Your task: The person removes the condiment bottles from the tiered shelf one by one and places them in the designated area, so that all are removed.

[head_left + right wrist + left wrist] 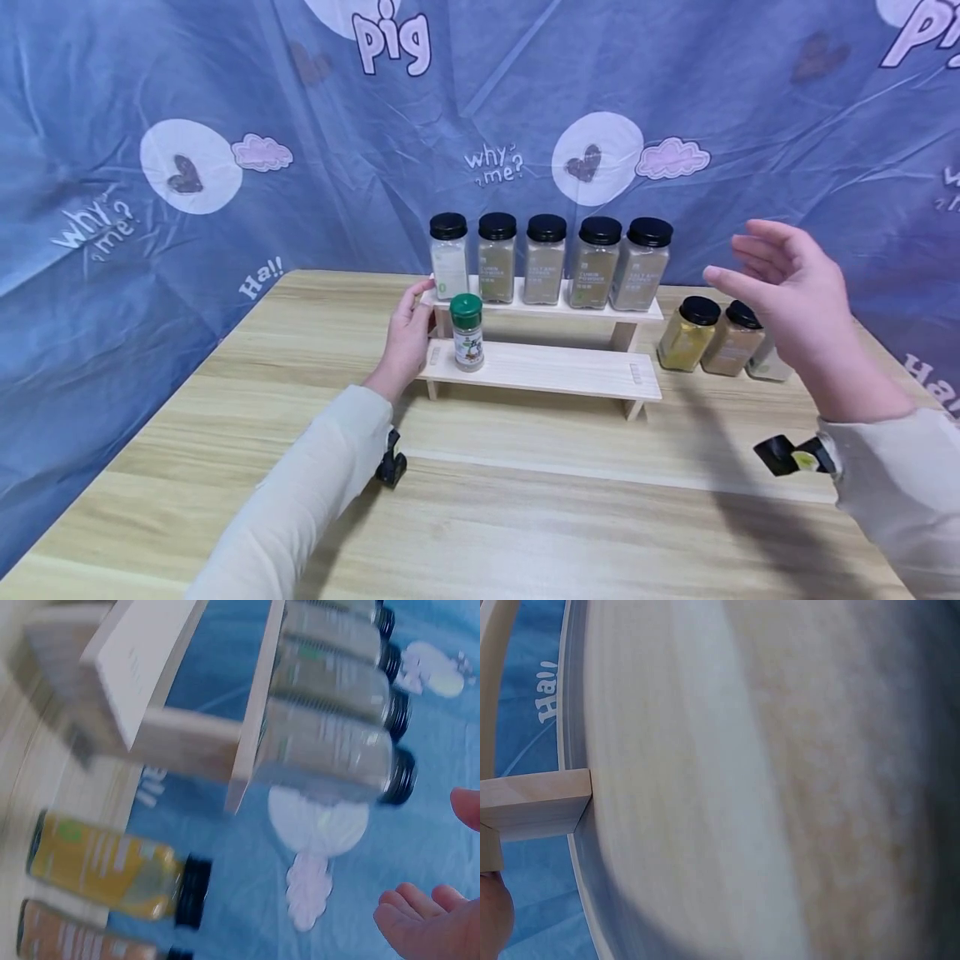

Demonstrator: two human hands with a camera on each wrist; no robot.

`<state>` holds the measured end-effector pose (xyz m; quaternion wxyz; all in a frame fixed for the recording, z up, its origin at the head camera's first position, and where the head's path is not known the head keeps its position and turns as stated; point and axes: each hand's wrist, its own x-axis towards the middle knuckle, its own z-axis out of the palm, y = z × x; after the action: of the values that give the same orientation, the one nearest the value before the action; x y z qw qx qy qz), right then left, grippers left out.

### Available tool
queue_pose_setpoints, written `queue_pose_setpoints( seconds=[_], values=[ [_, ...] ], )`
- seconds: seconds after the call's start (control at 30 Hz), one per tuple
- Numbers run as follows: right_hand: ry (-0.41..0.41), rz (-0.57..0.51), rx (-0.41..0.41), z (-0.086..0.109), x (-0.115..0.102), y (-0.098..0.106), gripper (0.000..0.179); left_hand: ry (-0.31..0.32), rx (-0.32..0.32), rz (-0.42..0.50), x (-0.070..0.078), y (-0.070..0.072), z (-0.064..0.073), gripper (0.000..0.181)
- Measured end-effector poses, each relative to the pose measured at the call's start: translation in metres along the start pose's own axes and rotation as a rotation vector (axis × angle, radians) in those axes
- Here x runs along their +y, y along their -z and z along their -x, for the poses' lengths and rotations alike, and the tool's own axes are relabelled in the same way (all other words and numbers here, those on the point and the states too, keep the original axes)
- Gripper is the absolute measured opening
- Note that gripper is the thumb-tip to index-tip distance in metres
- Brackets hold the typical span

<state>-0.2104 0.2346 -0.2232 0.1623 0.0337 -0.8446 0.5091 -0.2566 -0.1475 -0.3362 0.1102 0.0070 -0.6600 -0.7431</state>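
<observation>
Gripping two-tier rack (pixel 555 371) by the left end of its upper shelf with curled left hand (pixel 408 337), toward back edge of bench (pixel 525 517): pale bare wood, flat shelves, upper set behind lower, short legs. Counting five black-capped jars (pixel 546 271) in a row along upper shelf, plus green-capped shaker (pixel 468 346) upright near lower shelf's left end. Holding nothing in raised right hand (pixel 798 292), loosely open with thumb apart, near three smaller-looking jars (pixel 722 346) beyond rack's right end.

5 jars (pixel 544 268) upr shelf (pixel 519 300), shaker (pixel 468 345) lwr shelf (pixel 558 367), 3 jars (pixel 723 343) tbl (pixel 540 525) R.
</observation>
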Motion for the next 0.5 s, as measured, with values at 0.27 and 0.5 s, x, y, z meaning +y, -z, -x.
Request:
queue_pose_setpoints(
  seconds=[0.27,0.5],
  values=[
    [0.04,0.015,-0.101,0.01,-0.022,-0.024,0.062,-0.038,-0.008,0.038,-0.001,0.0,-0.001,0.034],
    [0.087,-0.024,-0.167,0.018,-0.038,-0.048,0.062,-0.033,-0.009,0.032,-0.001,0.001,0.0,0.034]
  ],
)
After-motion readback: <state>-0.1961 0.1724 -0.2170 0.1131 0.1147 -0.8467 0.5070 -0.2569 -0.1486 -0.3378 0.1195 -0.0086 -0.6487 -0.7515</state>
